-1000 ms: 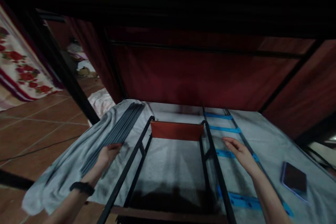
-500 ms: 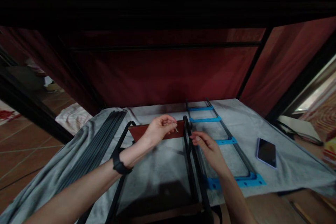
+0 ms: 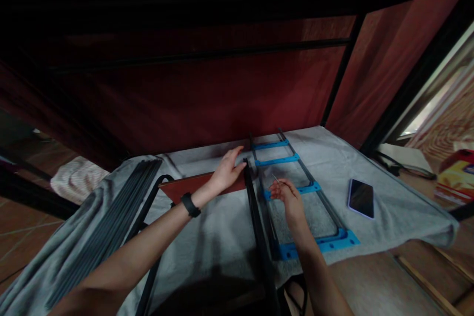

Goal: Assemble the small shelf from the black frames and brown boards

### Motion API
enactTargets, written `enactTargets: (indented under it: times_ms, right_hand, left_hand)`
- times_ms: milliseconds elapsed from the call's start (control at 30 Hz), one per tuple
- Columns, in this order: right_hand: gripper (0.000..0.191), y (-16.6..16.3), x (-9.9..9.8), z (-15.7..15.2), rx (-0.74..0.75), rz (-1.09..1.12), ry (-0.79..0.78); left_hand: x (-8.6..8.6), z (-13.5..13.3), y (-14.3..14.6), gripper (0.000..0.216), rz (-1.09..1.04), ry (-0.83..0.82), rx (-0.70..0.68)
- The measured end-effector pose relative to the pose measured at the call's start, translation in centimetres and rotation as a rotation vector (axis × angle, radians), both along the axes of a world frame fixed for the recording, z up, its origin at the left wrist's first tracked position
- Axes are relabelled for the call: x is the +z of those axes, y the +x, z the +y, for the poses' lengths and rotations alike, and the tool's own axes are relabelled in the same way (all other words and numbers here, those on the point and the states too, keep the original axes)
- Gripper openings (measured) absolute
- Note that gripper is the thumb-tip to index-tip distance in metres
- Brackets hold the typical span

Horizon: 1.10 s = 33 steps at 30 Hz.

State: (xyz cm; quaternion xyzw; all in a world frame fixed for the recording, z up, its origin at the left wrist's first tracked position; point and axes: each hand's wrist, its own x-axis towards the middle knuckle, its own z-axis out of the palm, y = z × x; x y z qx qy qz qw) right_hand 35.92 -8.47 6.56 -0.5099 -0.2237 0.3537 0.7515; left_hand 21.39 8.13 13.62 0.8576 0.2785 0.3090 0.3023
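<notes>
Black tubular frame (image 3: 256, 217), red-brown panel (image 3: 187, 184), left hand (image 3: 226, 172) open, seemingly empty, right hand (image 3: 288, 198) pinching slim silvery fastener (image 3: 275, 177)

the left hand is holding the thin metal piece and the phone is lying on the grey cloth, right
Not quite: the head view shows the thin metal piece in the fingers of the right hand, not the left hand, which is at the dark frame with its fingers extended. The phone is indeed lying on the grey cloth.
</notes>
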Motion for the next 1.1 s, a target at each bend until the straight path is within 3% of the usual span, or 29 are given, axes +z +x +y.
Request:
enactTargets:
  times_ms: [100,267,433,667,900,1100]
  right_hand:
    - [0.029,-0.2,-2.1,1.7,0.013,0.092,-0.040]
    - [0.023,-3.7,-3.5,4.1,0.106,0.042,-0.047]
    - [0.023,-6.2,-2.9,4.7,-0.003,-0.211,-0.131]
    - [0.024,-6.9,-2.4,4.3,0.000,-0.218,-0.124]
    - [0.027,-3.7,-3.8,6.2,0.062,0.092,-0.046]
    - [0.025,-1.3,-5.8,9.8,0.088,-0.093,-0.116]
  left_hand:
    - [-2.1,3.2,-0.7,0.064,0.303,0.084,0.065]
    - [-4.6,5.0,-0.4,0.072,0.468,0.056,-0.124]
    - [-4.7,6.3,0.4,0.065,0.408,0.012,-0.250]
    - [-4.5,7.0,0.7,0.047,0.387,-0.021,-0.323]
    - [-4.9,7.3,0.6,0.042,0.378,-0.060,-0.310]
    - [-5.4,7.2,0.1,0.045,0.384,-0.079,-0.229]
